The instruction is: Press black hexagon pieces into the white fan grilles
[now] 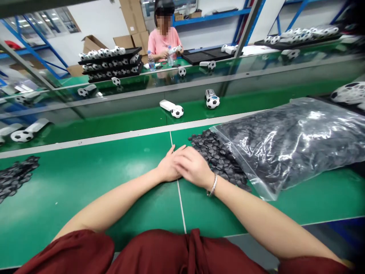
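My left hand (168, 167) rests over the green table with its visible fingers stretched out; part of it is behind the other hand. Across it lies my right hand (195, 165), a bracelet at its wrist, with fingers bent and close together at the left palm. Whatever those fingers hold, if anything, is hidden. Right beside my right hand is a loose pile of small flat black discs (218, 156). They spread from the mouth of a large clear plastic bag (299, 140) full of similar black pieces.
Another heap of black pieces (17, 177) lies at far left. Beyond the table edge, a green conveyor belt (128, 120) carries white football-shaped items (177, 111). Behind the glass, a person in pink (164, 42) works near stacked black trays (114, 66).
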Demonstrator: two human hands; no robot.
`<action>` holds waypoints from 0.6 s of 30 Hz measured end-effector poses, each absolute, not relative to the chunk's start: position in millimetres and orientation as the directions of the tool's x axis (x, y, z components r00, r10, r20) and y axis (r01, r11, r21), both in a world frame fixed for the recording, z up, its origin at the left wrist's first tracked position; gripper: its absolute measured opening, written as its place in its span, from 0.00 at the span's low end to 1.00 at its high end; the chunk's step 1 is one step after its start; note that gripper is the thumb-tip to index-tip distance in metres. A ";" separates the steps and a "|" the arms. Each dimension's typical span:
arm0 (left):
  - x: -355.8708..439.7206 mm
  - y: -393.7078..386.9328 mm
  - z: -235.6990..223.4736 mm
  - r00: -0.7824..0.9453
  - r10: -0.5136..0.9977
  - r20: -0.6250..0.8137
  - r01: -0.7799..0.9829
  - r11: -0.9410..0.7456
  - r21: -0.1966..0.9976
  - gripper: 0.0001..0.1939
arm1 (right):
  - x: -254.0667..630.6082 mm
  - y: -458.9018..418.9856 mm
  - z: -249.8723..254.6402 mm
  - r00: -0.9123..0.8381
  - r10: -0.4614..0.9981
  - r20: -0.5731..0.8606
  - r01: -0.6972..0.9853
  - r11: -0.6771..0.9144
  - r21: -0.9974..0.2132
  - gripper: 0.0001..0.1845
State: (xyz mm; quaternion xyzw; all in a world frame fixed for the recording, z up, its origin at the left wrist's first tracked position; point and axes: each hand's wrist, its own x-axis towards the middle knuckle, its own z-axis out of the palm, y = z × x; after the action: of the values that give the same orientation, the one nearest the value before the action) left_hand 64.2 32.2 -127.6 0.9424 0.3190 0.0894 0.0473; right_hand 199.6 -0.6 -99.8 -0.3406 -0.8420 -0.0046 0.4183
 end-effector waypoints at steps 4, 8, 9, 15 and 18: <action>53.4 36.4 -122.9 0.709 0.687 0.159 0.659 -0.726 0.196 0.28 | 222.8 24.2 -105.2 -0.197 0.796 0.572 0.814 0.458 -0.357 0.12; 52.2 32.7 -117.4 0.847 0.502 0.175 0.467 -0.860 0.206 0.29 | 235.0 34.1 -111.1 0.014 0.900 0.435 0.946 0.129 -0.298 0.19; 52.5 32.0 -116.5 0.889 0.428 0.165 0.394 -0.896 0.204 0.27 | 235.9 34.7 -112.7 0.034 0.915 0.401 0.957 0.086 -0.277 0.19; 51.2 33.4 -120.0 0.848 0.503 0.165 0.452 -0.850 0.269 0.21 | 236.1 33.5 -118.0 -0.052 0.960 0.276 0.975 0.109 -0.194 0.16; 49.1 34.8 -123.6 0.808 0.549 0.214 0.471 -0.820 0.326 0.14 | 236.7 32.5 -117.2 -0.090 0.958 0.273 0.969 0.147 -0.198 0.13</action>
State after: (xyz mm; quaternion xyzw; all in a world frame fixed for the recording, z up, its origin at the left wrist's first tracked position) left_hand 49.1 34.8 -123.6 0.9418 0.2709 0.1508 0.1298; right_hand 236.7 32.5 -117.2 -0.6528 -0.7380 -0.0165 0.1701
